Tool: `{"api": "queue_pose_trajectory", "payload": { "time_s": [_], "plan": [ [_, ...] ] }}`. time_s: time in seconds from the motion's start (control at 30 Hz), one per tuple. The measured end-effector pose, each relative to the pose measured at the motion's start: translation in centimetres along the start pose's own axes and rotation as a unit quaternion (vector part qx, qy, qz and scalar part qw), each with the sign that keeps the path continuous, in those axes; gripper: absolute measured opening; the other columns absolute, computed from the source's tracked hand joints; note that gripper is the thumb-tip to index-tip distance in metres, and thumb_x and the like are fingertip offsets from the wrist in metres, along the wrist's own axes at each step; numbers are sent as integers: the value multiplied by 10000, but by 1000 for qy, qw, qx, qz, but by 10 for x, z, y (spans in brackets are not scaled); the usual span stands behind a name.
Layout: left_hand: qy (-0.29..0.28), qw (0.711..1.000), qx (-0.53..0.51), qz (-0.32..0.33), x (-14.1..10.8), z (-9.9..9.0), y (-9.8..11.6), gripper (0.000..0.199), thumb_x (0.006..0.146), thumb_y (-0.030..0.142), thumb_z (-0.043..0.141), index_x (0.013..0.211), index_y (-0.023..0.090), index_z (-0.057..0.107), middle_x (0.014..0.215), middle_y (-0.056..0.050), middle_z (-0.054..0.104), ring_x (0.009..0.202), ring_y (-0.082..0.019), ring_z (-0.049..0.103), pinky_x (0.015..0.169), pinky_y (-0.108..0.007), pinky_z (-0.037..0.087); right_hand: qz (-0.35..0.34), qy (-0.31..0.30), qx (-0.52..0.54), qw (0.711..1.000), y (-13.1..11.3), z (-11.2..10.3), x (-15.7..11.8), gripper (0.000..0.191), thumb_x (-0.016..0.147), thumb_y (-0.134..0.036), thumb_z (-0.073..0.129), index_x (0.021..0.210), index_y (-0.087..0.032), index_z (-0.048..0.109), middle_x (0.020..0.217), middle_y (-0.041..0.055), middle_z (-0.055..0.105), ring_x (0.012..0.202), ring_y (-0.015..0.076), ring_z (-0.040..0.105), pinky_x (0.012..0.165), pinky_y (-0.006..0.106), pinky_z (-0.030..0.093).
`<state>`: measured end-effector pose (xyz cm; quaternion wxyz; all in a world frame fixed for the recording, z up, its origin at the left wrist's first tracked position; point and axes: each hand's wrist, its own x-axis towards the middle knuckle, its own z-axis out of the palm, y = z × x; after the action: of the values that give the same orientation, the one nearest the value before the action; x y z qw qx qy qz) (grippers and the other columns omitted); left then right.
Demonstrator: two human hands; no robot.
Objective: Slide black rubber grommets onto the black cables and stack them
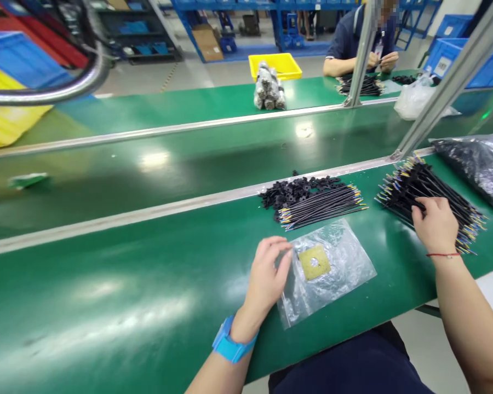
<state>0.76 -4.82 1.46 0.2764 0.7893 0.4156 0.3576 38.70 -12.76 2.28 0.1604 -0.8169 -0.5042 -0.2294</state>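
Note:
My right hand (437,227) rests on a pile of black cables (411,189) with coloured wire ends, its fingers curled down onto them; the fingertips are partly hidden. My left hand (269,268) holds nothing, its thumb and fingers apart, at the left edge of a clear plastic bag (349,262). On that bag lies a yellowish square piece (308,272) with a hole in its middle. Beyond the bag, a smaller row of black cables (324,207) lies side by side. Behind this row is a heap of small black parts (287,192).
A metal rail (181,209) runs behind the work strip, and a slanted metal post (439,98) rises at right. A bag of dark items (476,164) lies far right. Across the line stand wrapped rolls (269,90), a yellow bin (287,64) and a seated person (345,44).

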Motion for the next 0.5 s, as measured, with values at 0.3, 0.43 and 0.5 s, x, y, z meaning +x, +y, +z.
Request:
{"api": "queue_pose_trajectory", "payload": {
  "time_s": [0.3,0.43,0.5],
  "plan": [
    [97,981,89,-141,17,-13,-38,95,814,149,521,866,177,596,929,-70,579,963,-232,494,906,-416,385,-409,-189,142,881,-154,1,6,240,898,-202,426,1037,-165,618,1006,91,625,906,218,533,791,337,391],
    [93,977,99,-165,16,-6,-49,113,815,140,531,886,157,618,931,-78,575,965,-229,474,904,-393,386,-407,-198,124,883,-183,19,10,233,888,-168,414,896,-142,646,858,102,616,823,225,507,727,342,363],
    [91,974,109,-176,17,-3,-49,125,814,140,538,899,159,627,944,-77,573,966,-227,470,904,-390,385,-409,-192,140,881,-181,29,14,225,882,-174,426,848,-144,647,814,94,608,795,219,502,715,336,365]
  ]
}}
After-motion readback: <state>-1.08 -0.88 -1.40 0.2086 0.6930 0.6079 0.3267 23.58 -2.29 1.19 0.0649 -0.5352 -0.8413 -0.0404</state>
